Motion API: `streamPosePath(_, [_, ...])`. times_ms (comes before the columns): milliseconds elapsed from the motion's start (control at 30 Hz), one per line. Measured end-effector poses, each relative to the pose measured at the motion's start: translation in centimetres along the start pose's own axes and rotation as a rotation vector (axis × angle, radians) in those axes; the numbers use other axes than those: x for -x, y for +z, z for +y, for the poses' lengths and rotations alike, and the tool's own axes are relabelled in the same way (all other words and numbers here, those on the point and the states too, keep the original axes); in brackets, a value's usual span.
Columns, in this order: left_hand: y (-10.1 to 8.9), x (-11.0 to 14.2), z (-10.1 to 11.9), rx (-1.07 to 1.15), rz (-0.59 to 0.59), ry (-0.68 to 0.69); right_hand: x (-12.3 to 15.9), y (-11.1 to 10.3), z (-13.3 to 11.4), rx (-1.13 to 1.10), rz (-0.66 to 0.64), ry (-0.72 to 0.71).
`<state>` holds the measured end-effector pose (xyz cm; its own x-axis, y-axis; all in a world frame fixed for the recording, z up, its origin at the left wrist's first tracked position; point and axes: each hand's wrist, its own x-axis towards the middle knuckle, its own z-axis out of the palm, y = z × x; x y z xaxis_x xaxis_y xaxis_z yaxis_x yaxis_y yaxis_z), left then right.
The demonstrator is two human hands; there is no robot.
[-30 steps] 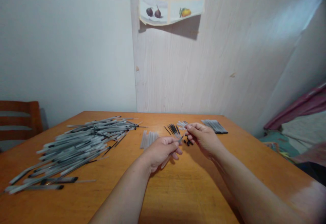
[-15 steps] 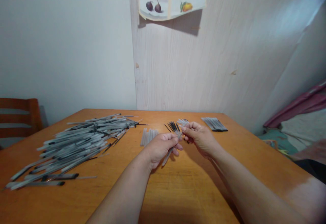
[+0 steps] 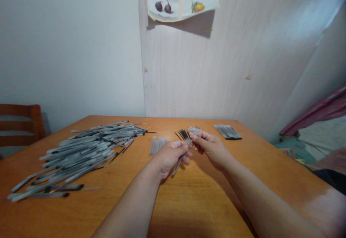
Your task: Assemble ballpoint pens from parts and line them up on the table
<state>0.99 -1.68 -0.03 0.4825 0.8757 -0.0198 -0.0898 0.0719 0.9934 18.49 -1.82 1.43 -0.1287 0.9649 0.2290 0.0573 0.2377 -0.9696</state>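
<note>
My left hand (image 3: 174,155) is closed around a translucent grey pen barrel (image 3: 177,166), whose lower end sticks out below the fingers and slants toward me. Close beside it, my right hand (image 3: 208,143) pinches at the barrel's upper end. Whatever small part lies between those right fingertips is too hidden to name. Just beyond the hands lie several thin black sticks like pen refills (image 3: 183,134) and a small group of clear pieces (image 3: 194,129). A row of clear barrels (image 3: 158,144) lies left of them, partly behind my left hand.
A big heap of grey pens (image 3: 89,148) with dark ends covers the left of the wooden table (image 3: 194,209). At the back right, a neat row of pens (image 3: 227,132) lies side by side. A chair (image 3: 20,122) stands at left, and cloth (image 3: 319,137) lies beyond the right edge.
My right fingertips have moved slightly left and down, nearer the left hand's fingers. The left hand and the pen barrel have hardly moved.
</note>
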Motion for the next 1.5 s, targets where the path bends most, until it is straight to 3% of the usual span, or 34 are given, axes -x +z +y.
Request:
streamPosePath(367, [0.0,-0.2,-0.1,-0.033,0.013,-0.004,-0.1,-0.1,0.0,0.038,-0.028,-0.029])
streamPosePath(500, [0.2,-0.4,-0.4,-0.022,0.061,-0.016,-0.7,-1.2,0.6,0.098,0.054,-0.010])
streamPosePath(667, [0.1,-0.5,-0.5,0.008,0.132,0.003,-1.8,-4.3,2.8,0.506,0.199,-0.042])
streamPosePath(833, [-0.1,-0.8,-0.7,0.000,0.177,0.012,-2.4,-5.8,4.8,0.880,0.104,0.038])
streamPosePath(1000, [-0.2,-0.9,-0.9,0.005,0.176,0.014,-2.0,-5.5,5.0,1.009,0.011,0.130])
streamPosePath(1200, [-0.2,-1.0,-0.9,-0.004,0.168,0.014,-1.8,-4.3,4.9,1.162,0.105,0.173])
streamPosePath(1500, [-0.1,-1.0,-1.0,-0.021,0.173,0.005,-1.7,-3.0,4.8,1.279,0.120,0.228])
